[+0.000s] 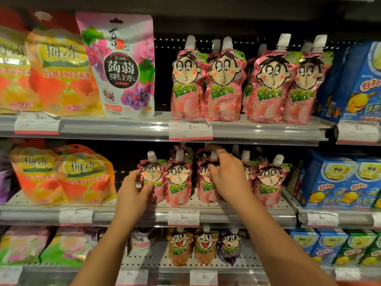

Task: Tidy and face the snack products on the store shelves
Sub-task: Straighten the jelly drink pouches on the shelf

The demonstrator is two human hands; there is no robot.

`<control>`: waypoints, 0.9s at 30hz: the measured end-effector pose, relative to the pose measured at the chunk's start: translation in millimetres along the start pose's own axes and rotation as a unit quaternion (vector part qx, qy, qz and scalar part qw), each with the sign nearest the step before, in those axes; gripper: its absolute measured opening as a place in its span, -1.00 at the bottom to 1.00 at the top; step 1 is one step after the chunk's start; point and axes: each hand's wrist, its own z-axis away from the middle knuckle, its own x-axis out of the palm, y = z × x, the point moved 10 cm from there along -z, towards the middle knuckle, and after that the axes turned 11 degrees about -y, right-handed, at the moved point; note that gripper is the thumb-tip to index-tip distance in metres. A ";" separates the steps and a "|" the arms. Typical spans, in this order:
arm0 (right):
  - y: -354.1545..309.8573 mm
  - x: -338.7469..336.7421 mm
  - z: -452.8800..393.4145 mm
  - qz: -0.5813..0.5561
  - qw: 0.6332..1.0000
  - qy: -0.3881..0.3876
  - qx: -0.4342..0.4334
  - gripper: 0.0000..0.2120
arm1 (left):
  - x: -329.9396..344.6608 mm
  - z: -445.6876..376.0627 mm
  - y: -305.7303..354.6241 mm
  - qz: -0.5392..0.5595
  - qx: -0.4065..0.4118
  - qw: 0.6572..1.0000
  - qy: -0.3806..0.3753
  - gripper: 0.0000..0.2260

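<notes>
On the middle shelf [144, 215] stands a row of pink spouted jelly pouches with a cartoon face, all upright and facing out. The left hand [132, 193] grips the leftmost pouch [151, 174] of that row, thumb across its front and fingers curled round its left edge. The right hand [224, 176] reaches to the third pouch [203, 182] along from that leftmost one, fingers curled round its top near the cap; the blur there hides exactly how the fingertips sit. Between the two held pouches stands a second pouch [178, 182], touching the leftmost one. Further right of the leftmost pouch, past the right hand, a pouch at the row's end [269, 182] leans slightly.

Left of the leftmost pouch, across a bare gap of shelf, sit two orange bags [64, 178] side by side. Above the leftmost pouch, on the top shelf [103, 126], are four more pink pouches [224, 83] in two pairs, and to their left a pink grape jelly bag [121, 67]. Below the leftmost pouch, on the lowest shelf, stand three small pouches [204, 246], orange and purple. Far right of the leftmost pouch are blue boxes [338, 180]. White price tags [183, 217] hang on the shelf edges
</notes>
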 end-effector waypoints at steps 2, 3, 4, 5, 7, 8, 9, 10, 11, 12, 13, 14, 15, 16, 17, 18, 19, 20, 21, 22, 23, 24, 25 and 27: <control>-3.3 -9.3 11.0 0.026 0.999 0.028 -0.021 -0.55 | -3.3 6.2 3.2 0.015 0.004 1.000 0.010 -0.51; -4.9 -14.4 18.4 0.014 0.999 0.038 -0.035 -0.53 | -6.9 10.7 4.9 0.018 0.007 1.000 0.022 -0.45; -8.1 -21.0 26.8 0.002 0.997 0.055 -0.054 -0.52 | -11.5 16.7 7.2 0.020 0.008 0.999 0.038 -0.40; -10.0 -26.6 34.5 -0.008 0.995 0.071 -0.074 -0.53 | -17.4 25.4 11.8 0.020 0.007 0.998 0.057 -0.38; -15.8 -38.8 50.4 -0.010 0.987 0.103 -0.123 -0.59 | -30.2 44.3 24.7 0.018 0.029 0.994 0.104 -0.44; -19.3 -47.1 58.5 -0.004 0.981 0.126 -0.145 -0.63 | -36.0 54.0 37.6 0.020 0.063 0.990 0.125 -0.51; -23.2 -57.2 66.5 0.003 0.974 0.152 -0.166 -0.69 | -40.9 63.4 53.5 0.014 0.110 0.983 0.143 -0.57; -27.3 -68.5 73.6 0.006 0.966 0.177 -0.187 -0.74 | -44.3 71.5 71.7 -0.008 0.161 0.974 0.158 -0.64; -30.8 -81.5 79.6 0.006 0.958 0.203 -0.202 -0.77 | -46.1 78.7 91.5 -0.033 0.210 0.963 0.166 -0.71; -33.6 -95.9 84.1 0.004 0.951 0.228 -0.211 -0.79 | -47.3 82.6 110.0 -0.046 0.250 0.953 0.165 -0.75; -35.0 -112.6 87.3 -0.001 0.944 0.254 -0.212 -0.80 | -48.6 83.9 127.8 -0.051 0.276 0.947 0.159 -0.75; -34.5 -130.3 88.6 -0.007 0.937 0.281 -0.206 -0.80 | -50.3 83.7 145.5 -0.051 0.292 0.943 0.150 -0.74; -33.4 -148.8 89.3 -0.007 0.930 0.309 -0.196 -0.82 | -53.1 82.6 163.7 -0.049 0.300 0.941 0.146 -0.71; -31.4 -167.2 88.6 -0.005 0.924 0.336 -0.180 -0.84 | -56.1 80.6 181.2 -0.052 0.308 0.938 0.147 -0.70; -28.1 -184.6 86.3 -0.004 0.919 0.359 -0.162 -0.86 | -59.2 77.8 198.8 -0.059 0.316 0.935 0.151 -0.70; -24.2 -200.2 82.7 -0.007 0.916 0.375 -0.145 -0.88 | -62.0 72.2 213.8 -0.071 0.319 0.932 0.158 -0.70; -18.0 -213.7 78.0 -0.012 0.914 0.387 -0.122 -0.89 | -63.8 65.1 226.8 -0.085 0.320 0.930 0.163 -0.69; -10.2 -224.2 71.7 -0.015 0.915 0.393 -0.096 -0.90 | -64.0 58.0 239.5 -0.102 0.323 0.926 0.166 -0.69; -3.5 -231.6 64.9 -0.008 0.917 0.393 -0.071 -0.89 | -61.4 52.9 252.4 -0.122 0.333 0.920 0.166 -0.70; 1.3 -235.3 57.0 0.008 0.921 0.386 -0.048 -0.87 | -55.5 47.5 263.6 -0.144 0.344 0.914 0.160 -0.73; 3.3 -235.6 48.5 0.032 0.928 0.371 -0.028 -0.82 | -48.9 42.7 274.7 -0.165 0.349 0.910 0.153 -0.78; 2.5 -233.1 40.3 0.060 0.935 0.349 -0.007 -0.77 | -41.7 36.5 284.7 -0.192 0.343 0.908 0.146 -0.85; 0.5 -228.7 32.1 0.094 0.942 0.323 0.017 -0.70 | -33.2 28.9 293.1 -0.228 0.327 0.906 0.140 -0.86; -3.6 -218.5 18.8 0.168 0.946 0.268 0.073 -0.55 | -15.6 10.5 302.4 -0.310 0.271 0.902 0.127 -0.71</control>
